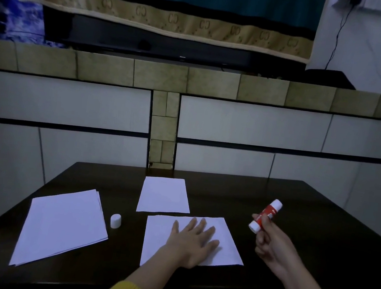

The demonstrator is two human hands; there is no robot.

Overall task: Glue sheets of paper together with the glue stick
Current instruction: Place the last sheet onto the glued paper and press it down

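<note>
The left hand (192,240) lies flat, fingers spread, on the near sheet (226,245) on the dark surface (294,232). The right hand (270,246) holds the uncapped glue stick (265,215) tilted above the surface, right of that sheet. The cap (115,220) stands beside the paper stack (60,224).

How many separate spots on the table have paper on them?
3: a stack at the left by the white cap, one sheet at the back centre, and one under the flat left hand. Each may hide further sheets.
</note>
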